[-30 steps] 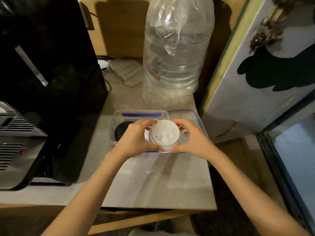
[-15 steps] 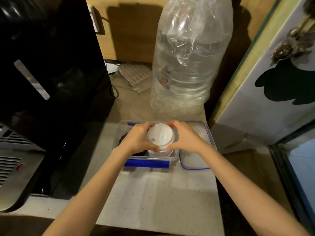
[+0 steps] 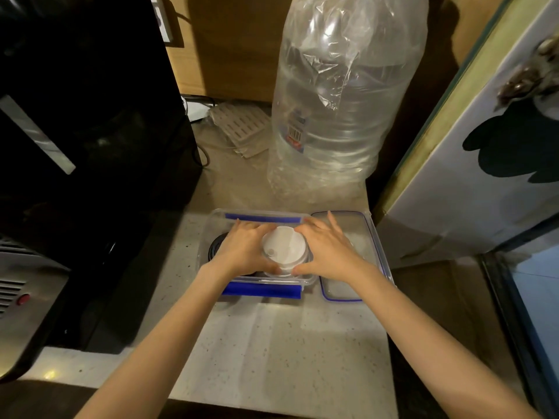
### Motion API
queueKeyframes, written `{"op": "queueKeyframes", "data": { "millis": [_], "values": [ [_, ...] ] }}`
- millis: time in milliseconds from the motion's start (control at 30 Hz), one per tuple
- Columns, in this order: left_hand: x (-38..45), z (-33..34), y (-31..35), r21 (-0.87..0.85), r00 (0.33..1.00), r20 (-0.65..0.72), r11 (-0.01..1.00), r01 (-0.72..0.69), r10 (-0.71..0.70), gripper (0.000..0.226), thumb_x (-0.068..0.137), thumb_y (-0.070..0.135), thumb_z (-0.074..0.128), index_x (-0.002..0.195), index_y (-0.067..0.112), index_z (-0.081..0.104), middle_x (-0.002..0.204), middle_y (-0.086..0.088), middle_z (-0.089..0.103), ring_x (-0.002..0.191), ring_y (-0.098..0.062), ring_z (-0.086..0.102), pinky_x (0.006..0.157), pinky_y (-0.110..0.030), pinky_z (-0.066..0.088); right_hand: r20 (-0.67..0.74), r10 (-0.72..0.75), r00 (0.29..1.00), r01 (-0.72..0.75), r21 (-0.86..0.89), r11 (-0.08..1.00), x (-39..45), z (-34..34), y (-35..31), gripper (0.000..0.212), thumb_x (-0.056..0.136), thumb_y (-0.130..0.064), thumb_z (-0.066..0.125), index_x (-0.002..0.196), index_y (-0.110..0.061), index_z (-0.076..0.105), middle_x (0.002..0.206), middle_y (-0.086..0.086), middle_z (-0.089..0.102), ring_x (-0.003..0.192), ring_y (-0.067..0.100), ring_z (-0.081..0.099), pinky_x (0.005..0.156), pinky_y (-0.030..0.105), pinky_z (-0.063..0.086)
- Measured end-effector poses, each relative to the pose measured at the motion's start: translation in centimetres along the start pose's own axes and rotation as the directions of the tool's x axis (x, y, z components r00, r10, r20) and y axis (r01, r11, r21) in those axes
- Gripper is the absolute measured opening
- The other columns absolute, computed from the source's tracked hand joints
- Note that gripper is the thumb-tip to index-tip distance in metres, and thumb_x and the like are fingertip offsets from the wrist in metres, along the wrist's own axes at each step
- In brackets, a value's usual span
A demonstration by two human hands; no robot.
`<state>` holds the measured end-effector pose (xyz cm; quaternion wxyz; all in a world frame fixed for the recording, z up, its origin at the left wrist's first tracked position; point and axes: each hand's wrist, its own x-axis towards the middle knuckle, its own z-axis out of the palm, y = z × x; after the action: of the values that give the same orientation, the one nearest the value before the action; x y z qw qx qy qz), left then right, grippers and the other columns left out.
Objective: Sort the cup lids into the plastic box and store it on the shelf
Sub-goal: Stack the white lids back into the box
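The fingers (image 3: 254,226) of the left hand (image 3: 242,252) are curled against the left side of a stack of white lids (image 3: 284,251), and those of the right hand (image 3: 328,252) are pressed against its right side, thumbs closing on the near edge. The stack is thus clasped between both hands, probably so that the loose lids are kept aligned while they are lowered. It is held inside the clear box (image 3: 211,225), in its right half, low between the walls; whether its bottom is touching the floor of the box cannot be told, since the lower lids are covered by the palms. How many lids are in the stack cannot be counted for the same reason.

A dark round shape (image 3: 216,247), perhaps a black lid or several, is seen in the left half of the box, mostly hidden behind the left hand. The blue clasps (image 3: 261,290) are folded outward, leaving the opening free. The box cover (image 3: 341,294) is laid flat on the bench (image 3: 272,343) just beside the box on the right, presumably kept within reach for closing; part of it is overlapped by the right wrist.

Behind the box a large bottle (image 3: 341,116) in a plastic wrap is stood, near the far wall. A black appliance (image 3: 90,116) fills the left side, too dark to make out. No shelf can be identified with certainty.
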<state>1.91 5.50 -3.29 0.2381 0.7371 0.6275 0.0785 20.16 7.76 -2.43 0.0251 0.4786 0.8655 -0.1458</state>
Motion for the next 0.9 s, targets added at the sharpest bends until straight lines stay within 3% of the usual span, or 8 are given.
{"op": "queueKeyframes", "data": {
  "millis": [100, 200, 433, 533, 667, 733, 900],
  "values": [
    [-0.1, 0.3, 0.0, -0.007, 1.000, -0.006, 1.000, 0.013, -0.013, 0.079, 0.064, 0.046, 0.075, 0.131, 0.025, 0.039, 0.136, -0.004, 0.048, 0.124, -0.024, 0.042, 0.105, -0.042, 0.035, -0.014, -0.003, 1.000, 0.002, -0.074, 0.997, 0.0, 0.0, -0.3, 0.079, 0.068, -0.051, 0.071, 0.130, -0.013, 0.041, 0.138, 0.008, 0.044, 0.137, 0.023, 0.024, 0.117, 0.045, -0.001],
    [-0.2, 0.4, 0.1, -0.005, 1.000, -0.021, 1.000, 0.007, -0.007, 0.076, 0.067, 0.044, 0.074, 0.131, 0.025, 0.038, 0.139, -0.002, 0.047, 0.127, -0.023, 0.041, 0.109, -0.042, 0.030, -0.020, 0.003, 1.000, -0.004, -0.032, 0.999, -0.1, 0.1, -0.5, 0.076, 0.068, -0.049, 0.072, 0.128, -0.014, 0.043, 0.134, 0.007, 0.047, 0.133, 0.023, 0.031, 0.117, 0.045, 0.004],
    [-1.0, 0.4, -0.4, -0.113, 0.998, -0.057, 0.993, -0.021, 0.015, 0.079, 0.065, 0.044, 0.075, 0.132, 0.028, 0.036, 0.139, 0.000, 0.046, 0.128, -0.020, 0.040, 0.107, -0.040, 0.032, -0.053, 0.020, 0.998, -0.007, 0.224, 0.975, -1.2, -0.2, -0.5, 0.083, 0.067, -0.038, 0.077, 0.136, -0.020, 0.035, 0.140, 0.005, 0.042, 0.133, 0.021, 0.030, 0.107, 0.032, 0.026],
    [-2.0, 0.1, -0.7, -0.120, 0.983, -0.166, 0.991, 0.064, -0.084, 0.075, 0.074, 0.038, 0.070, 0.137, 0.025, 0.032, 0.148, -0.001, 0.033, 0.135, -0.020, 0.030, 0.109, -0.040, 0.031, -0.080, 0.090, 0.993, -0.054, 0.368, 0.928, -1.7, -0.1, -0.4, 0.078, 0.072, -0.033, 0.074, 0.138, -0.018, 0.034, 0.146, 0.004, 0.037, 0.136, 0.020, 0.026, 0.108, 0.032, 0.026],
    [-3.4, 0.1, -2.1, -0.167, 0.864, -0.377, 0.942, 0.290, -0.332, 0.058, 0.087, 0.024, 0.056, 0.139, 0.019, 0.030, 0.151, -0.008, 0.027, 0.139, -0.025, 0.023, 0.111, -0.043, 0.029, -0.144, 0.239, 0.960, -0.122, 0.553, 0.824, -2.3, 1.2, -0.9, 0.061, 0.088, -0.015, 0.058, 0.141, -0.018, 0.029, 0.151, 0.003, 0.029, 0.137, 0.021, 0.029, 0.107, 0.027, 0.026],
    [-3.8, 0.4, -2.8, -0.243, 0.831, -0.357, 0.901, 0.359, -0.427, 0.052, 0.091, 0.013, 0.047, 0.139, 0.011, 0.028, 0.151, -0.011, 0.026, 0.140, -0.026, 0.022, 0.113, -0.039, 0.024, -0.158, 0.292, 0.943, -0.143, 0.601, 0.786, -2.4, 1.6, -1.3, 0.058, 0.090, -0.006, 0.052, 0.141, -0.018, 0.028, 0.151, 0.003, 0.029, 0.137, 0.020, 0.029, 0.105, 0.024, 0.026],
    [-4.0, 0.6, -3.7, -0.280, 0.829, -0.365, 0.899, 0.337, -0.424, 0.054, 0.088, -0.008, 0.040, 0.139, 0.005, 0.030, 0.151, -0.012, 0.028, 0.139, -0.024, 0.025, 0.112, -0.030, 0.020, -0.147, 0.352, 0.925, -0.195, 0.610, 0.768, -2.5, 2.1, -1.9, 0.055, 0.090, -0.001, 0.047, 0.140, -0.018, 0.030, 0.151, 0.004, 0.029, 0.137, 0.021, 0.031, 0.109, 0.030, 0.030]
  ]
}}
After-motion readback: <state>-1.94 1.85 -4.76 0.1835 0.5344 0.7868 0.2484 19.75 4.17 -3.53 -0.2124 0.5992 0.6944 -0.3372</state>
